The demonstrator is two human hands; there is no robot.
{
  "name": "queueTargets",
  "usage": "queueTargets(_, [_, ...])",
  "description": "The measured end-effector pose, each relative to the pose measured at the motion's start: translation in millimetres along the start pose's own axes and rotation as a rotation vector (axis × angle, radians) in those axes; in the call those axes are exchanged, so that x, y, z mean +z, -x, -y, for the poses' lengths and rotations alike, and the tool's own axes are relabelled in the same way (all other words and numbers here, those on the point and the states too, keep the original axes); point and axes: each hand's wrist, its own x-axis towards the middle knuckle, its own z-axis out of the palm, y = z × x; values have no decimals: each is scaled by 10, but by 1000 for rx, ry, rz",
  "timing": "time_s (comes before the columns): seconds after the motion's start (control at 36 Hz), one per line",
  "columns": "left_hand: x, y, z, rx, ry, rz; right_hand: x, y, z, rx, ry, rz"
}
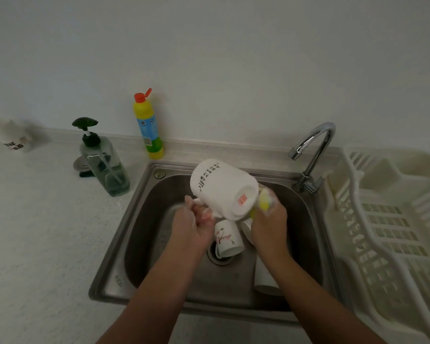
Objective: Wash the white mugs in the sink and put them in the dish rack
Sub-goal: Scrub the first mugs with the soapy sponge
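Note:
Over the steel sink [144, 219] my left hand [194, 223] grips the handle of a large white mug [221, 187] with black writing, tilted with its base toward me. My right hand [268, 219] holds a soapy yellow sponge [265, 201] against the mug's base edge. Below, a small white mug with a pink flower print [227, 238] lies over the drain. Another white mug [263, 276] lies at the sink's right, partly hidden by my right forearm. A further white mug [246, 225] peeks out between the hands.
A white plastic dish rack [387, 219] stands right of the sink. The chrome tap [313, 152] rises at the sink's back right corner. A clear pump soap bottle [104, 165] and a yellow detergent bottle [148, 125] stand behind the sink's left. A white pouch [10, 137] lies far left.

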Motion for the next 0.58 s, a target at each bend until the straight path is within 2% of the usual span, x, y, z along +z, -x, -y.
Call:
queueTargets(0.08, [-1,79,-40,249,-256,-2,-13,-66,129,141,-142,-86])
queueTargets(0.14, [-36,101,-67,408,-414,4,-11,-40,212,88,-96,-76])
queueTargets(0.22, [-42,124,-41,537,-513,0,113,142,263,-60,-106,105])
queueTargets(0.25, [-28,122,-26,541,-509,-2,160,199,200,-161,-48,156])
queueTargets(0.36, [3,31,-74,433,-391,-21,176,303,-218,-633,459,285])
queueTargets(0.42, [25,-32,-150,363,-301,-34,129,339,-311,-768,569,282])
queueTargets(0.47, [38,-61,-194,352,-390,-64,92,338,-300,-782,545,230])
queueTargets(0.58, [7,-117,-100,349,-624,-55,92,296,-220,-683,388,143])
